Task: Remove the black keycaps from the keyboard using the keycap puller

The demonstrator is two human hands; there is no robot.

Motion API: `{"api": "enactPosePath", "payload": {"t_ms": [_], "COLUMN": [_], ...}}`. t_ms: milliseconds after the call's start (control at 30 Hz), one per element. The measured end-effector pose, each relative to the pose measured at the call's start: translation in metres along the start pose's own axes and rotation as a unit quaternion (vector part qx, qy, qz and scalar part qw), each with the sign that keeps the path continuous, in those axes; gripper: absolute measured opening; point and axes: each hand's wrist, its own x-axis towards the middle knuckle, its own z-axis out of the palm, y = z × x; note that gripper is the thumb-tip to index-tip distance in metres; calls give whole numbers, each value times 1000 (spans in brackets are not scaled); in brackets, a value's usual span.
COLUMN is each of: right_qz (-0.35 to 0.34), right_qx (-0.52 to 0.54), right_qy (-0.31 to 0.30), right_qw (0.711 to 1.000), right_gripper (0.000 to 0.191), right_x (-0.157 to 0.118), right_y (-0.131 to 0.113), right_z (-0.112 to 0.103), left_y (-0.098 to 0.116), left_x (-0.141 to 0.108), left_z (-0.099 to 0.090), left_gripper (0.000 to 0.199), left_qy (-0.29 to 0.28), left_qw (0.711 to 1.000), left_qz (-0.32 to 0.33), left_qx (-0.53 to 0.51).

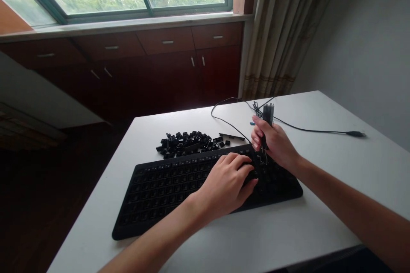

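Observation:
A black keyboard (166,194) lies on the white table, and the keys over its left and middle parts are off, leaving bare sockets. My left hand (228,181) rests on its right-middle part, palm down, fingers apart and slightly bent; what lies under the fingertips is partly hidden. Above the right end of the keyboard, my right hand (272,138) is closed around a keycap puller (268,113) with a dark handle. The puller's wire loops (264,160) point down at the keys there. Behind the keyboard sits a pile of loose black keycaps (188,143).
A long black keycap (231,136) lies beside the pile. The keyboard's cable (221,117) loops over the back of the white table (346,153), with a bundled part behind my right hand and a plug (355,134) at the right. Cabinets (160,68) and a curtain stand beyond.

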Motion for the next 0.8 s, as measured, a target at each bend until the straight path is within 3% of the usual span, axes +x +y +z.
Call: {"api": "enactPosePath", "payload": {"t_ms": [133,233,333,467,633,800], "right_qz": [-27,-58,-42,-8,-22,-41], "right_qx": [10,52,91,93,119,163], "right_qy": [10,14,3,-11,-25,23], "right_qw": [1000,997,995,996,992,986], "right_gripper": [49,35,22,36,44,45], "right_x": [-4,-11,-18,-27,-32,-31], "right_y": [2,6,7,10,18,21], "right_z": [-4,-2,-1,-1,1,4], "left_y": [2,2,1,0,-1,-2], "left_x": [-2,-3,-5,-7,-7,-6], "left_z": [6,13,17,17,16,17], "left_gripper": [25,24,24,26,26,23], "left_qy": [26,46,63,61,72,79], "left_qw": [999,998,997,998,997,996], "left_qz": [-18,-31,-31,-23,-19,-24], "left_qx": [-8,-15,-15,-10,-15,-33]}}
